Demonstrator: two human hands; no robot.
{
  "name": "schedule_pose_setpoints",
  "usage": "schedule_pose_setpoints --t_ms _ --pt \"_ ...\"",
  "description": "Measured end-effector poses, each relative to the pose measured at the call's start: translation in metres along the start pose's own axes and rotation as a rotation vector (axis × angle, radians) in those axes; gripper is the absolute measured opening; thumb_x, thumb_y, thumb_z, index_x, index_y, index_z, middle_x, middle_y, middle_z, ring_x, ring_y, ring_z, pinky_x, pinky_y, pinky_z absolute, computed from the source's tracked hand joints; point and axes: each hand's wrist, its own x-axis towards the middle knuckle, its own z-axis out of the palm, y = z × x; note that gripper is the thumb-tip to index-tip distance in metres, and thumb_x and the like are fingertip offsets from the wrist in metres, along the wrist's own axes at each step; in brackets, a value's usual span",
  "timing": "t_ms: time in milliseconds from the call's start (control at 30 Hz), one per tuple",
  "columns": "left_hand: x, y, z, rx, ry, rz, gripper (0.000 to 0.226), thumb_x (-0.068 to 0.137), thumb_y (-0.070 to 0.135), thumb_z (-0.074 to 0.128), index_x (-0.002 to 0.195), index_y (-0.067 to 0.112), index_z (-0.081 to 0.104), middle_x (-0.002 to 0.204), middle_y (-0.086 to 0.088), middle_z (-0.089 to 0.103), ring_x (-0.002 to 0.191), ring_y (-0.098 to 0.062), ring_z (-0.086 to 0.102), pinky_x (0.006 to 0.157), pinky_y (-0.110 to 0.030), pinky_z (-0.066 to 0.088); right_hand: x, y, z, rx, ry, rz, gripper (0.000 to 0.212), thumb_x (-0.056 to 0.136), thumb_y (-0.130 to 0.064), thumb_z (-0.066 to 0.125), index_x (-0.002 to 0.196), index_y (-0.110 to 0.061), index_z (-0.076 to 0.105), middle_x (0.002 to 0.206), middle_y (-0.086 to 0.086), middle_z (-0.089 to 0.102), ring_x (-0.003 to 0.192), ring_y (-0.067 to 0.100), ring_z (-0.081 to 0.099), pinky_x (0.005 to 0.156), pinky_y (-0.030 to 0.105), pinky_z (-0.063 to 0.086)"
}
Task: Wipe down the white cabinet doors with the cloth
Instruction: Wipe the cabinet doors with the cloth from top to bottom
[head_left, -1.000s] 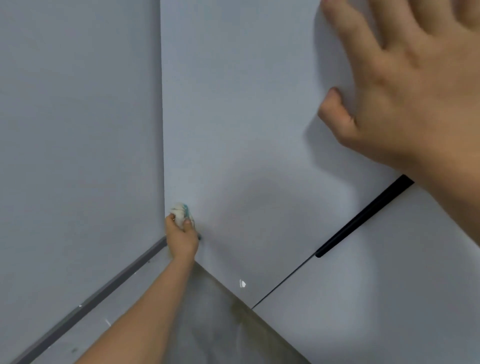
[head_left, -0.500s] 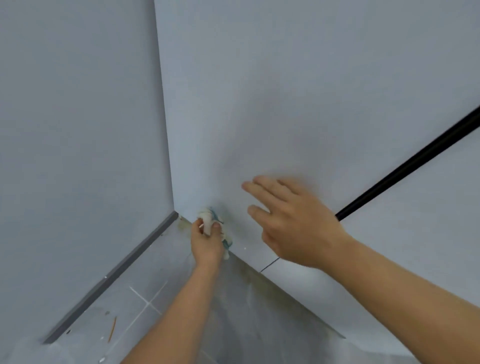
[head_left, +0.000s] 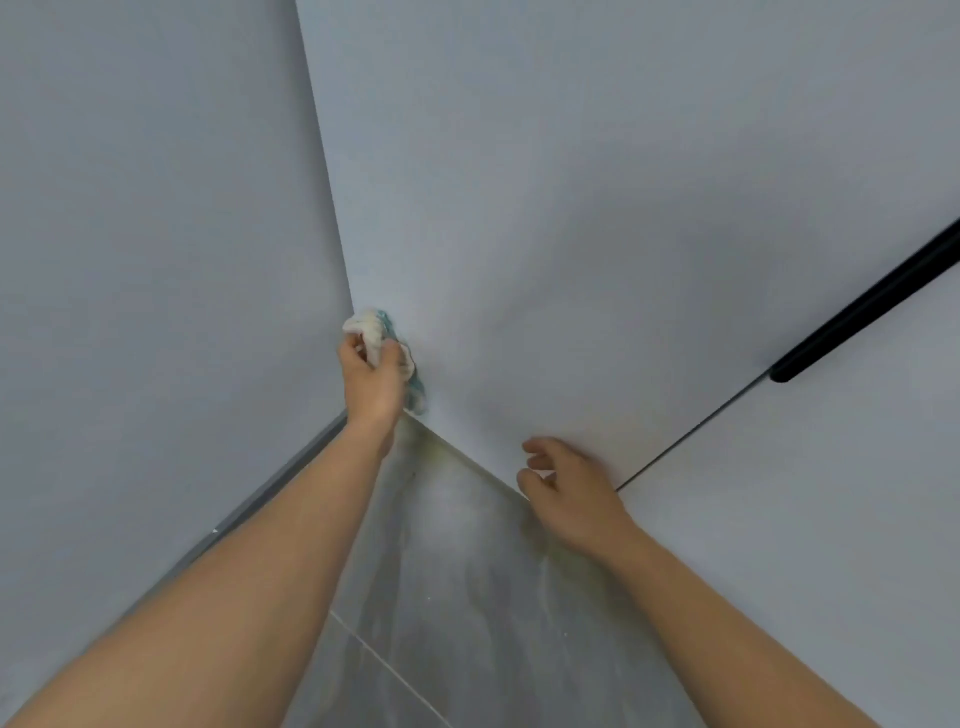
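Note:
My left hand (head_left: 373, 379) grips a crumpled white and teal cloth (head_left: 375, 327) and presses it against the bottom left corner of a white cabinet door (head_left: 545, 218). My right hand (head_left: 569, 486) hovers near the lower edge of the same door with its fingers loosely curled and nothing in them. A second white door (head_left: 831, 493) lies to the right, past a thin dark gap. A black bar handle (head_left: 862, 312) runs along the seam between the two doors.
A white wall (head_left: 145, 260) meets the cabinet at the left, with a grey skirting strip (head_left: 270, 488) along its base. Grey tiled floor (head_left: 441, 597) spreads below, with yellowish staining along the cabinet's bottom edge.
My right hand has dropped from high on the door to its lower edge, and its fingers have curled. My left hand with the cloth has slid back into the door's bottom left corner.

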Motion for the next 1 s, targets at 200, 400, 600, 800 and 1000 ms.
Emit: schedule_pose_setpoints --t_ms 200,400,600,800,1000 --pt "0.024 -0.004 0.002 -0.064 0.013 -0.071 0.022 0.105 0.048 0.032 0.11 0.034 0.048 0.112 0.0 0.062 0.107 -0.026 0.064 0.099 -0.05 0.053 0.001 0.018 0.003 0.07 0.055 -0.023 0.035 0.098 -0.029 0.059 0.132 -0.03 0.065 0.126 -0.015 0.07 0.107 0.003 0.068 0.103 0.032 0.052" --pt "-0.032 -0.021 0.05 0.019 0.092 -0.082 0.045 0.102 0.042 0.037 0.132 0.01 0.042 0.134 -0.012 0.048 0.125 -0.031 0.048 0.11 -0.047 0.038 -0.001 0.033 0.016 -0.169 0.118 -0.125 0.045 0.09 -0.046 0.04 0.107 -0.024 0.074 0.105 -0.012 0.077 0.093 0.01 0.073 0.088 0.034 0.057" --pt "-0.093 -0.031 0.057 0.033 -0.19 -0.124 0.014 0.108 0.034 0.038 0.109 0.019 0.038 0.119 -0.008 0.05 0.104 -0.018 0.059 0.086 -0.031 0.052 0.001 0.059 0.03 -0.429 0.127 -0.211 0.041 0.088 -0.039 0.034 0.075 -0.016 0.065 0.082 0.0 0.069 0.074 0.028 0.069 0.064 0.041 0.057" --pt "-0.033 -0.024 0.03 -0.02 0.005 -0.074 0.016 0.104 0.028 0.046 0.11 0.014 0.046 0.087 0.002 0.055 0.079 -0.018 0.057 0.07 -0.026 0.048 0.0 0.048 0.035 -0.41 0.159 -0.124 0.036 0.085 -0.042 0.037 0.075 -0.023 0.066 0.079 -0.006 0.069 0.073 0.025 0.066 0.064 0.036 0.055" --pt "0.043 -0.025 0.01 -0.201 0.234 -0.128 0.013 0.104 0.031 0.043 0.114 0.022 0.04 0.098 -0.011 0.065 0.061 -0.012 0.061 0.053 -0.026 0.049 -0.015 0.056 0.034 -0.315 0.12 -0.15 0.016 0.095 -0.024 0.061 0.089 -0.016 0.073 0.115 -0.003 0.072 0.109 0.02 0.066 0.088 0.034 0.052"
